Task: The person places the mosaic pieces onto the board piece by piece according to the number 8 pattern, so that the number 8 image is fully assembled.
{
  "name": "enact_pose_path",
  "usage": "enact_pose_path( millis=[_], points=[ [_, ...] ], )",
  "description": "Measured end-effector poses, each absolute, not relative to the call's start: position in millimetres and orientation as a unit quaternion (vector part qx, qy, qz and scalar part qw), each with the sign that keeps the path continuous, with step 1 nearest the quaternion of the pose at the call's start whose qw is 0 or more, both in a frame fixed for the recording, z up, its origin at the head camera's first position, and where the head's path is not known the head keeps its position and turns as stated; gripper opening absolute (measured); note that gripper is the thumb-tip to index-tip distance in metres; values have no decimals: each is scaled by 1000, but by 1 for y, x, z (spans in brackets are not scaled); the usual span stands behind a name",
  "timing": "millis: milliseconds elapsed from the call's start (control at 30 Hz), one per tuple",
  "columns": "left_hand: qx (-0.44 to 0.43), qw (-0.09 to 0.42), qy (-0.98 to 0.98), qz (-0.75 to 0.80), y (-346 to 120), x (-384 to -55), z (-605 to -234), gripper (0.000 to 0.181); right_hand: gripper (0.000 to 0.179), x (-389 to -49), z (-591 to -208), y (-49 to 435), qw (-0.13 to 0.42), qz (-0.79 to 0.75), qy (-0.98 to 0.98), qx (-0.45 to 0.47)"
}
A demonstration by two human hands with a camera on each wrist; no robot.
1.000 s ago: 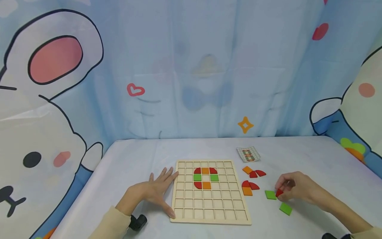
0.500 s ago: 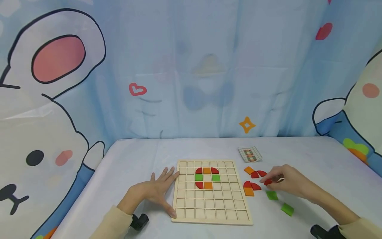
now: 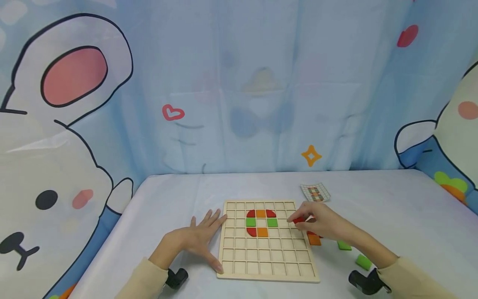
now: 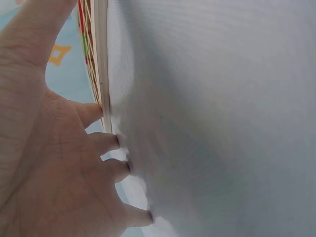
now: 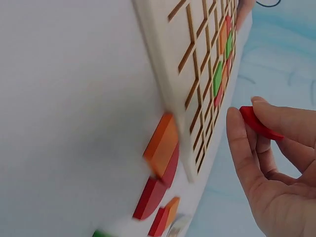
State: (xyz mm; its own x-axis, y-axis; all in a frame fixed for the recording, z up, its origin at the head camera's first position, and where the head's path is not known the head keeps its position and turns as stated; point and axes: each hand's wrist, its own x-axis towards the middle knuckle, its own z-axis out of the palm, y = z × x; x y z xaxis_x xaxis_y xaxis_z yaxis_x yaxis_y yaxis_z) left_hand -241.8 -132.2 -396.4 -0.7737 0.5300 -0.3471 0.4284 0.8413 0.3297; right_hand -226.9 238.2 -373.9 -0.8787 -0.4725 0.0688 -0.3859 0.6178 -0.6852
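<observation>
My right hand [image 3: 323,220] pinches a red quarter-circle tile [image 5: 256,123] between thumb and fingers, over the right edge of a wooden grid board [image 3: 269,265]. Spread wide, my left hand [image 3: 198,241] rests along the board's left side, thumb and fingertips right at its edge. Near the board's upper middle, red quarter-circle tiles [image 3: 252,231], orange square tiles [image 3: 262,232] and green square tiles [image 3: 272,222] sit in the cells in a ring around a bare cell.
A small pattern card [image 3: 315,193] lies behind the board's right corner. Right of the board lie loose orange [image 5: 162,145] and red tiles [image 5: 149,198], partly hidden in the head view by my right hand. Green tiles [image 3: 363,262] lie nearer my right sleeve.
My right hand has carried the red quarter-circle tile leftward from beside the green tiles to the board's right edge. My left hand stays at the board.
</observation>
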Motion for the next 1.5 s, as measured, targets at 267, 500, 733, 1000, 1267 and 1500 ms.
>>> enact_pose_path(
  millis=[267,500,733,1000,1267,1500],
  points=[
    [259,215,935,114,-132,-240,-396,135,13,-230,-376,213,56,-384,879,-277],
    [259,217,934,117,-132,-240,-395,135,10,-235,-385,195,60,-392,874,-282],
    [261,218,932,125,-133,-240,-397,134,10,-236,-390,188,67,-395,871,-285],
    [257,216,934,119,-133,-240,-396,135,15,-239,-393,185,46,-357,887,-288],
    [257,210,937,113,-131,-238,-394,135,18,-239,-393,184,41,-346,897,-273],
    [257,216,934,122,-132,-238,-394,135,17,-238,-393,179,28,-313,910,-270]
  ],
)
